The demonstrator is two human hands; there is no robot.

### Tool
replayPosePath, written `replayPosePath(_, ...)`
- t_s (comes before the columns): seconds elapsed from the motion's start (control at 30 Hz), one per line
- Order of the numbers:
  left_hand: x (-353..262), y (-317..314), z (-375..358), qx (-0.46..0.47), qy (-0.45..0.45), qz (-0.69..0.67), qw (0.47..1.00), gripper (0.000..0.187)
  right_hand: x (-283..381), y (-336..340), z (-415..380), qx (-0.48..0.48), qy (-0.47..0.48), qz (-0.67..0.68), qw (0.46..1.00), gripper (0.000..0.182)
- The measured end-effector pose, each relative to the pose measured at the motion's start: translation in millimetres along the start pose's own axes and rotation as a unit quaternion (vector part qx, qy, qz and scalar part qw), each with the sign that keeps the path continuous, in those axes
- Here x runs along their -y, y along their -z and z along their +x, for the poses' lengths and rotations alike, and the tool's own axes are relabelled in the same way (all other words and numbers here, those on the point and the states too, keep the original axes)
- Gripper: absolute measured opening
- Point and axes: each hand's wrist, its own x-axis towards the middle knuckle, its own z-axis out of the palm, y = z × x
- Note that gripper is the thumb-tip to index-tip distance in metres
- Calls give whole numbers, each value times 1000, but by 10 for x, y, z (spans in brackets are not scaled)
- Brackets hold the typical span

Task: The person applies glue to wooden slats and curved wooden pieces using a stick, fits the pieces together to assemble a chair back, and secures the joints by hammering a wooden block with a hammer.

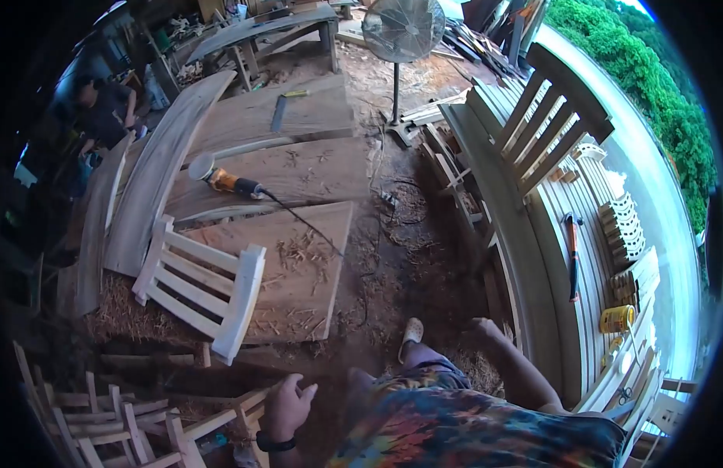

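My left hand, with a dark band at the wrist, hangs low in front of me. Its thumb and fingers are apart and hold nothing. Close by on its left stand light wooden frames. Ahead of it, a slatted chair back of pale wood lies on a broad plank strewn with shavings. My right hand is out to the right, near the edge of a long bench; its fingers are blurred, so I cannot tell whether they are closed.
An orange power sander trails its cord over the planks; a handsaw lies farther back. A standing fan is ahead. The bench carries another slatted back, a hammer and a yellow can. A person is at the left.
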Motion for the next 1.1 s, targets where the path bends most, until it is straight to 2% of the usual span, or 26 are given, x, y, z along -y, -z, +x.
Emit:
replayPosePath(0.07, -167, -189, 118, 28, 10, 7, 1000, 41, 46, -64, 108, -7, 61, -152, 986, 47)
replayPosePath(0.13, -426, -341, 216, 64, 17, -6, 998, 43, -335, -335, 538, 31, 123, -99, 987, 48)
replayPosePath(0.17, -607, -370, 296, 89, 38, 7, 995, 43, -204, -322, 558, 51, 111, -130, 984, 50)
replayPosePath(0.2, -734, -453, 401, 91, 50, 7, 995, 43, -16, -271, 506, 58, 127, -59, 988, 48)
replayPosePath(0.23, -815, -556, 480, 97, 37, 15, 994, 42, 54, -306, 593, 72, 103, -59, 990, 54)
replayPosePath(0.3, -979, -743, 665, 115, 48, 24, 992, 41, -48, -538, 919, 137, 29, -38, 989, 62)
replayPosePath(0.33, -1071, -830, 786, 109, 17, 17, 994, 42, -161, -648, 1094, 164, 22, -41, 985, 62)
replayPosePath(0.37, -1116, -922, 882, 111, -13, 14, 994, 42, -290, -811, 1221, 191, 50, -88, 976, 68)
replayPosePath(0.43, -1058, -1191, 1097, 152, 17, -15, 988, 44, -475, -1134, 1201, 237, 69, -118, 962, 75)
replayPosePath(0.5, -975, -1452, 1309, 184, 45, -11, 982, 45, -542, -1364, 1203, 292, 87, -247, 920, 77)
replayPosePath(0.53, -933, -1593, 1431, 207, 65, -14, 976, 44, -530, -1420, 1272, 307, 84, -237, 918, 77)
replayPosePath(0.6, -655, -1949, 1489, 246, 104, -5, 964, 44, -482, -1540, 1236, 448, 231, -419, 755, 91)
replayPosePath(0.63, -412, -2216, 1532, 282, 137, -9, 949, 47, -444, -1529, 1146, 461, 235, -408, 753, 91)
replayPosePath(0.67, -184, -2477, 1558, 314, 171, -15, 934, 50, -344, -1423, 1039, 369, 37, -263, 891, 96)
replayPosePath(0.7, -12, -2696, 1536, 334, 189, 7, 923, 56, -311, -1453, 994, 248, -169, -99, 949, 101)
replayPosePath(0.77, 382, -3195, 1440, 381, 228, 52, 894, 76, -629, -1702, 1044, 234, -163, -95, 954, 104)
replayPosePath(0.8, 315, -3296, 1518, 433, 241, 95, 863, 84, -737, -1855, 1114, 211, -165, -93, 959, 106)
replayPosePath(0.83, 558, -3541, 1361, 434, 270, 36, 859, 90, -695, -1905, 1187, 220, -157, -86, 959, 106)
replayPosePath(0.87, 595, -3659, 1330, 431, 279, 43, 857, 90, -591, -1788, 1181, 215, -177, -82, 957, 106)
replayPosePath(0.93, 614, -3880, 1347, 453, 217, 142, 853, 84, -522, -1733, 1210, 213, -195, -76, 954, 105)
replayPosePath(0.97, 665, -3969, 1438, 451, 221, 143, 853, 84, -538, -1751, 1212, 198, -185, -85, 959, 103)
replayPosePath(1.03, 674, -4130, 1732, 369, 193, 168, 893, 71, -542, -1722, 1275, 186, -175, -98, 962, 102)
replayPosePath(1.1, 516, -4237, 2338, 414, 180, 152, 879, 52, -491, -1652, 1352, 174, -196, -102, 960, 98)
